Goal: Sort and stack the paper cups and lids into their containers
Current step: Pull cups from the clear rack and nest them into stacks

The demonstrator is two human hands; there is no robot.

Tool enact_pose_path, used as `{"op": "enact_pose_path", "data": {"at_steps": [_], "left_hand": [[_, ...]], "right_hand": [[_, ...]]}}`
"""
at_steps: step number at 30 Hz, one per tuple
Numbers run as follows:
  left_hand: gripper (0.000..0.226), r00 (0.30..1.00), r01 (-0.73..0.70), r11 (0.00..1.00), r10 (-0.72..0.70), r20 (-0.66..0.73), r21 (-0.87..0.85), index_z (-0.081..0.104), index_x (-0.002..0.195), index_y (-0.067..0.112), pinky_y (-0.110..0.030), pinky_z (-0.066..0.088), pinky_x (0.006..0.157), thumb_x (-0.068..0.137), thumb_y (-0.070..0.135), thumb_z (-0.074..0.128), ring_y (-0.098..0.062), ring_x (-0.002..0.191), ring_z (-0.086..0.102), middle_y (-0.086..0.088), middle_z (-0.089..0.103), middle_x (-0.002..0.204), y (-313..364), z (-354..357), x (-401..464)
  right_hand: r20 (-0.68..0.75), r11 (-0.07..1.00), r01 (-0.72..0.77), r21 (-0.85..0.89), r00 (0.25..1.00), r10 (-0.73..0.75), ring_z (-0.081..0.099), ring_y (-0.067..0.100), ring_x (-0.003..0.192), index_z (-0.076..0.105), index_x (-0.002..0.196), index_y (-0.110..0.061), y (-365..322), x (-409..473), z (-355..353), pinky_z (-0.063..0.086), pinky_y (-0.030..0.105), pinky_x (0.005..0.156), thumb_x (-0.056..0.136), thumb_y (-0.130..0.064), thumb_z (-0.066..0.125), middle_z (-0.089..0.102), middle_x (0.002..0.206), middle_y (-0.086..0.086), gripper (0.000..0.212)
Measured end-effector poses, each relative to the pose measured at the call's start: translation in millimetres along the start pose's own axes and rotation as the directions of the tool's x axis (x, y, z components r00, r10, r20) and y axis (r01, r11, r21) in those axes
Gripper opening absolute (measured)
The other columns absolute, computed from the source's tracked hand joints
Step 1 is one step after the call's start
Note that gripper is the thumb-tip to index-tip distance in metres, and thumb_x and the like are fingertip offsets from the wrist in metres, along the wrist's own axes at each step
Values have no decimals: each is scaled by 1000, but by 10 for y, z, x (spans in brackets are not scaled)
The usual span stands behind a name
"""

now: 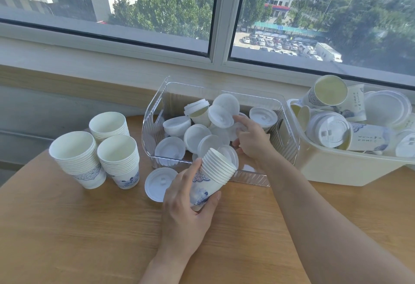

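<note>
The left hand [188, 203] grips a nested stack of paper cups [210, 179], white with ribbed rims and blue printed patterns, tilted toward the clear bin [155, 113] near the desk's [89, 238] middle. The right hand [251, 135] reaches into that bin among white plastic lids [222, 110], forefinger stretched out touching one; whether it pinches anything I cannot tell. Three cup stacks [77, 160] stand toward the desk's left edge, a loose lid [159, 182] lies beside the bin, and a cream tub [336, 169] of mixed cups sits at the right edge.
</note>
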State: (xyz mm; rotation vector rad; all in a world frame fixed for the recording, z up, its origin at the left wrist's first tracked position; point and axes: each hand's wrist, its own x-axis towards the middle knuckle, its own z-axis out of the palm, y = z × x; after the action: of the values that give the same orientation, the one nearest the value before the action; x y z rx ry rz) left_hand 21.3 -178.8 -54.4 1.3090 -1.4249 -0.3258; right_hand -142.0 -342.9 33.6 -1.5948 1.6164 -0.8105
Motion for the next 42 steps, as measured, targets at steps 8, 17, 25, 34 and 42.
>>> {"op": "enact_pose_path", "data": {"at_steps": [8,17,25,34,42], "left_hand": [[74,1000,-3,1000,3,-4,5,47,151,33,-41,54,97,86,40,82,-9,118,59,19,59,126,12,-1,1],[73,1000,10,1000,-10,-27,11,44,152,36,-43,54,98,86,46,74,-7,119,58,20,58,128,9,-41,29],[73,988,77,997,-76,-134,3,53,147,24,-25,49,98,81,34,82,-1,116,56,13,63,122,-80,-160,119],[71,984,82,997,-81,-159,0,51,148,25,-14,41,104,85,36,81,-4,122,58,28,55,132,-122,-208,154],[70,986,78,997,-76,-150,11,50,147,28,-16,42,104,84,38,79,0,123,56,29,55,132,-102,-206,147]], "right_hand": [[83,990,-16,142,997,4,60,13,65,58,146,-27,-109,-27,70,56,27,58,109,-9,39,65,94,11,45],[212,973,152,174,959,-188,58,10,58,71,129,-29,-94,-170,74,53,31,56,110,-12,44,68,119,-1,37],[100,889,412,-199,911,-400,66,8,75,71,130,-25,-208,14,114,58,30,60,109,-11,41,48,153,-21,39],[349,539,551,-637,830,-435,58,20,131,66,137,-30,-305,298,291,52,33,83,101,0,39,38,162,-23,54],[-2,679,595,-430,751,-660,68,15,107,78,120,-20,-256,80,203,56,36,83,101,-4,57,69,131,-14,33]]}}
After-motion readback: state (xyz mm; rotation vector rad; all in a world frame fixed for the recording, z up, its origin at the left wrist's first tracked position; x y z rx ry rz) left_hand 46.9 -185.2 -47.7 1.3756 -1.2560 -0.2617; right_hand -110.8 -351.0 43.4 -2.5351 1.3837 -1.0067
